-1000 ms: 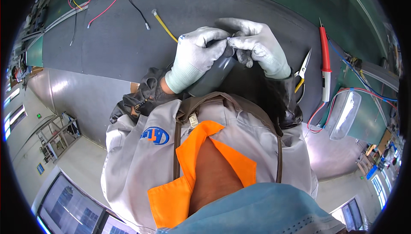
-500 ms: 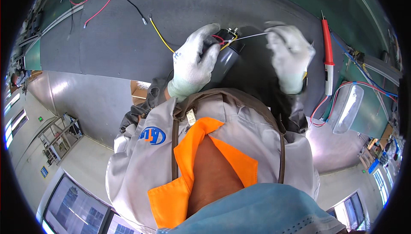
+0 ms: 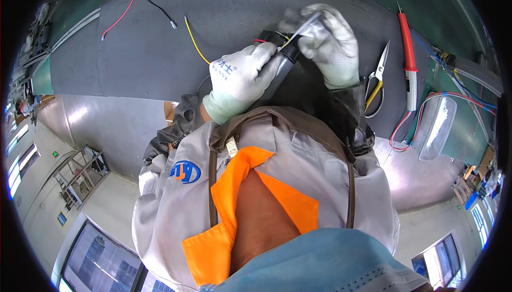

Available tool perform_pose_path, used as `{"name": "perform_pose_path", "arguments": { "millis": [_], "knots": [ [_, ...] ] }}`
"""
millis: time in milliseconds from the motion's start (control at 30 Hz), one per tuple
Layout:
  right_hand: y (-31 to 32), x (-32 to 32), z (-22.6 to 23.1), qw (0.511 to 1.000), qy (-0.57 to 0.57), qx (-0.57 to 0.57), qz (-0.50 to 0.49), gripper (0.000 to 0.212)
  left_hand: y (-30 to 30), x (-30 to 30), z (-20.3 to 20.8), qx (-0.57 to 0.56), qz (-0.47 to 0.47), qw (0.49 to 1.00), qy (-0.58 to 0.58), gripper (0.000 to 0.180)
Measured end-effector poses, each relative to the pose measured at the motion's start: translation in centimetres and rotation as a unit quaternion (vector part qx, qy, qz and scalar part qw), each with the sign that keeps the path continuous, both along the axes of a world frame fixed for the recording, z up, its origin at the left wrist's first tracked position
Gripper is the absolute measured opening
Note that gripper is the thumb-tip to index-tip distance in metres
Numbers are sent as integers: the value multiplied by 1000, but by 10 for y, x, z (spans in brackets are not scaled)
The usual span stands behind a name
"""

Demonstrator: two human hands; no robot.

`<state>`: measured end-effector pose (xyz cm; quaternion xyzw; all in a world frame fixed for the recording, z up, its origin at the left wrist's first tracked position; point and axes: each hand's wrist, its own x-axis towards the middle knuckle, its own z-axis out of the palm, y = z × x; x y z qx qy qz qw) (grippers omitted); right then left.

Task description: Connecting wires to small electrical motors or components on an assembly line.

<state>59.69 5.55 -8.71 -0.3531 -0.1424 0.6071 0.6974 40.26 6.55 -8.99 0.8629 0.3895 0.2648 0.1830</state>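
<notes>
My left hand (image 3: 240, 76), in a white glove, is closed round a black cylindrical part (image 3: 289, 53) lying tilted on the dark mat. Red and yellow wires come out at its far end. My right hand (image 3: 333, 44), also gloved, is up beside that end. Its fingers pinch a thin pale strip, apparently a cable tie (image 3: 306, 27), which runs down to the wires; motion blurs the fingertips. To the right of my right forearm lie scissors (image 3: 378, 76) with black and yellow handles, blades pointing away.
Beyond the scissors lies a red and white pointed tool (image 3: 408, 52) with red and blue leads. A clear plastic tray (image 3: 438, 129) sits at the right. A yellow wire (image 3: 195, 42) and a red wire (image 3: 120, 17) lie on the mat (image 3: 149, 57) at the left.
My right hand has moved left and away from me, close to the black part, with the strip still in its fingers. The scissors are now uncovered. My left hand has shifted slightly.
</notes>
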Motion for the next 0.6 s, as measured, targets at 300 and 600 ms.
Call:
{"name": "perform_pose_path", "arguments": {
  "millis": [300, 600],
  "knots": [
    [-17, 7, 15, 954, -202, -45, 219, 28, 29, -27, 8, 117, -192, 961, 158, 20],
    [32, -18, 18, 964, -138, 9, 227, 21, 2, -15, 17, 118, -250, 940, 202, 25]
  ]
}}
